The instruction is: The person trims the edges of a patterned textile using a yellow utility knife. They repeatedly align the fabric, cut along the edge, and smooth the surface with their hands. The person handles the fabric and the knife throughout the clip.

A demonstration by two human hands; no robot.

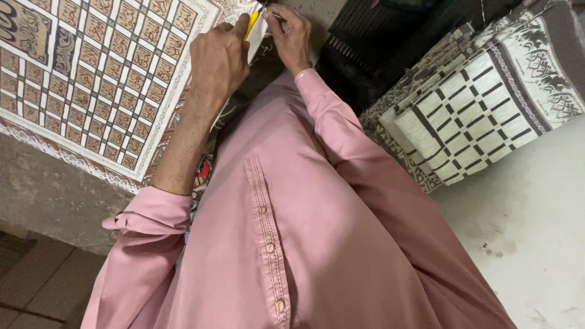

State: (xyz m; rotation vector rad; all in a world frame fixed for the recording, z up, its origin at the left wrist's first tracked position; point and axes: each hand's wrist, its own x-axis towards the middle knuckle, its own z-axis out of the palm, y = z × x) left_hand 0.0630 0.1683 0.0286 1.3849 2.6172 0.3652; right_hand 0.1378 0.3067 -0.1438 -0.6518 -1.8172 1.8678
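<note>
Up top, the left hand [220, 56] is curled around a yellow-handled tool [251, 24], and the right hand [291, 38] pinches the white edge of the patterned cloth [91, 73] just beside it. That one cloth lies spread over a grey concrete surface [42, 195]. One stack of folded cloths [481, 103] rests on a pale floor [530, 244]. A pink shirt [292, 231] fills the foreground.

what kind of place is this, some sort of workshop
Probably a textile or weaving workshop. A woven panel with a grid of ornamental squares lies flat, more patterned cloth is stacked at right, and both hands work at its edge, the left hand holding a yellow-handled tool.
</note>
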